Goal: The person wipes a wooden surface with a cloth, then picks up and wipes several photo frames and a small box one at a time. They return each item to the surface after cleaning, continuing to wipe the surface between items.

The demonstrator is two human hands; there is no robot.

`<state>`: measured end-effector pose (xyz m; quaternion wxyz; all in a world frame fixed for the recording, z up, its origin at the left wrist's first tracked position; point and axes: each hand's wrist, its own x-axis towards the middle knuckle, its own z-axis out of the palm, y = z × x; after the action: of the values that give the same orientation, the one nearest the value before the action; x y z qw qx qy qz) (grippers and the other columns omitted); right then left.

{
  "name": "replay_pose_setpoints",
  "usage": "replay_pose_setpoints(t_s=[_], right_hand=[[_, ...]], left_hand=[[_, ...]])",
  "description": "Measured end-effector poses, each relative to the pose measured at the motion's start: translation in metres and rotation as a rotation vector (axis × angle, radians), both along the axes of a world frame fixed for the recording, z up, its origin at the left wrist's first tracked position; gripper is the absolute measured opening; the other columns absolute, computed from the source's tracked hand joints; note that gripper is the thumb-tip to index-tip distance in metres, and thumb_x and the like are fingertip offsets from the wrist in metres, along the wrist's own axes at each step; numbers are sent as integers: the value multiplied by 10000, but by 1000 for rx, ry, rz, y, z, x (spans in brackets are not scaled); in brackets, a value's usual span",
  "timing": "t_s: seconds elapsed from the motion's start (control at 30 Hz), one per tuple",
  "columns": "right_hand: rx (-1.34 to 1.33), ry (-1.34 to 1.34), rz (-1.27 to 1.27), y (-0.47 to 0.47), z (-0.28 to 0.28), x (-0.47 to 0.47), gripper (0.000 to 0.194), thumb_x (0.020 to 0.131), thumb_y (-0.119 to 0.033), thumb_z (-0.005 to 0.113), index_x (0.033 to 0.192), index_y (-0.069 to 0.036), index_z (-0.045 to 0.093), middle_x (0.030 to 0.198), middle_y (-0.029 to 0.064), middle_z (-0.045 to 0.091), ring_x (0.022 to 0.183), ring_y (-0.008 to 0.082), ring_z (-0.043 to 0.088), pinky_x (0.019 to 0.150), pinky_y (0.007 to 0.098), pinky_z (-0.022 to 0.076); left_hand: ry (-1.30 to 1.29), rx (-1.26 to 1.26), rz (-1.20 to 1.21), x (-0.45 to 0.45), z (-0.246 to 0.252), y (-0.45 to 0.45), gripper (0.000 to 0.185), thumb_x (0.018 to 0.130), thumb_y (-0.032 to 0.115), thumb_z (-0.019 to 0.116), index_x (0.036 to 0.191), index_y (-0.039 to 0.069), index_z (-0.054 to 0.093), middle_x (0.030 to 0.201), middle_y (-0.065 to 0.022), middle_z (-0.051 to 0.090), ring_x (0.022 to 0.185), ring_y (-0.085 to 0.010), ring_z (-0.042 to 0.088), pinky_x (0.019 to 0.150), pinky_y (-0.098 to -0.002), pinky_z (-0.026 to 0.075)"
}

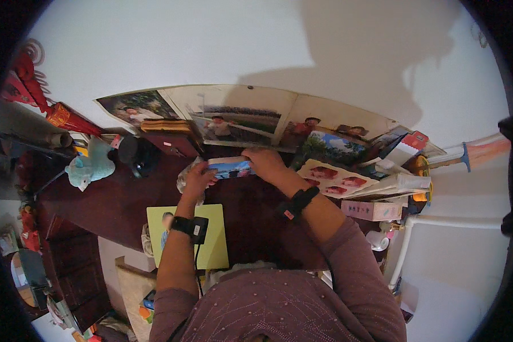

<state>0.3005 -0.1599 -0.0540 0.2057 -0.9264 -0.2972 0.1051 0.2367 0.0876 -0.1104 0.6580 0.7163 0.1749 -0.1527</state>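
Note:
Both hands hold a small rectangular picture (230,168) with a blue scene, above the far part of a dark red tabletop (256,218). My left hand (199,176) has its fingers at the picture's left end, and crinkled clear plastic (182,181) lies beside and under that hand. The fingers of my right hand (263,161) are at its right end. A yellow-green sheet (213,231) bearing a picture of a person lies nearer my body, partly beneath my left forearm. Each wrist wears a black strap with a small device.
Photographs (235,124) line the wall behind the table. A light-blue plush toy (89,169) and a black container (132,151) stand left. On the right are a sheet of small portraits (337,179), a pink box (372,210), stacked papers and a white pipe (453,221).

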Motion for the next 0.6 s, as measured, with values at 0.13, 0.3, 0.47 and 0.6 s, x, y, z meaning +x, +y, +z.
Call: replay_pose_setpoints(t_s=[0.13,0.3,0.47,0.6], right_hand=[[-39,-20,-8,-14,-6,13,279,845,-105,546,1094,-146,664,1001,140,678,875,351,666,733,470,531],[-109,-41,-103,-16,-1,22,269,823,-123,579,1076,-147,669,962,149,680,868,353,667,721,469,534],[-85,-32,-65,-13,4,7,265,801,-124,617,1062,-144,658,960,148,676,868,360,663,721,466,534],[42,-76,-32,-2,3,-31,221,803,-114,618,1023,-131,635,958,138,663,872,357,651,726,472,527]], left_hand=[[-55,-135,51,12,-21,-26,329,929,139,636,1181,-55,555,990,-108,662,790,-149,653,707,-279,553],[-109,-172,11,38,-33,-35,354,928,139,635,1205,-60,542,960,-90,662,814,-149,658,714,-286,556],[-38,-137,6,29,-21,-18,367,924,139,642,1214,-58,535,949,-94,659,827,-160,664,726,-299,558],[-44,-96,-43,-10,1,1,310,910,122,659,1160,-34,564,916,-91,656,784,-142,653,698,-265,534]])
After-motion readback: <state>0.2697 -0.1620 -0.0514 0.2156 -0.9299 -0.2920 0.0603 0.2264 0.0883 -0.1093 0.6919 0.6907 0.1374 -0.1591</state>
